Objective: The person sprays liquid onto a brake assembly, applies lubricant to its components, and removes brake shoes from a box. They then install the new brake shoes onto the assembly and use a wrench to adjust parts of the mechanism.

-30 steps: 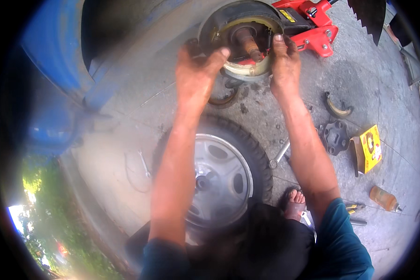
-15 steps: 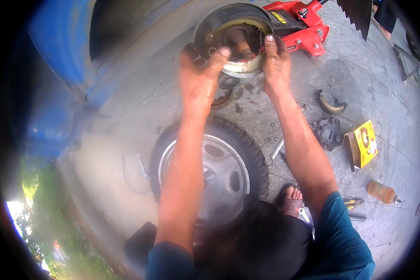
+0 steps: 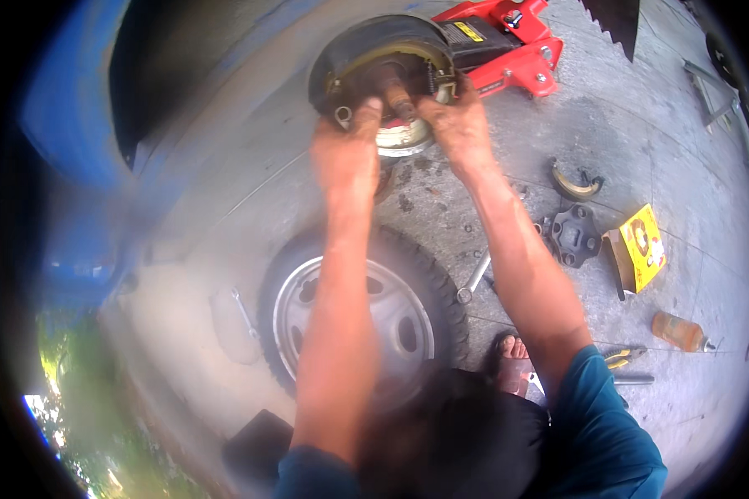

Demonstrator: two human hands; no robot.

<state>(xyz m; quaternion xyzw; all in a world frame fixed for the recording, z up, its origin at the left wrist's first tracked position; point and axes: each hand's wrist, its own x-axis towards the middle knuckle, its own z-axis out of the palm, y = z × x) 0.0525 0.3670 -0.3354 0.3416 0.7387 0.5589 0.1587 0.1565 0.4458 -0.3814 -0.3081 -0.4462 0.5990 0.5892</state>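
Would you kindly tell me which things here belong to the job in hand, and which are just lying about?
In the job: round dark brake assembly, touched by left hand and right hand; rusty metal shaft.
Apparently lying about: yellow cardboard box; amber plastic bottle; yellow-handled pliers.

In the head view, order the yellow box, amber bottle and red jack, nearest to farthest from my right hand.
From your right hand:
1. Red jack, upper right.
2. Yellow box, lower right.
3. Amber bottle, lower right, past the box.
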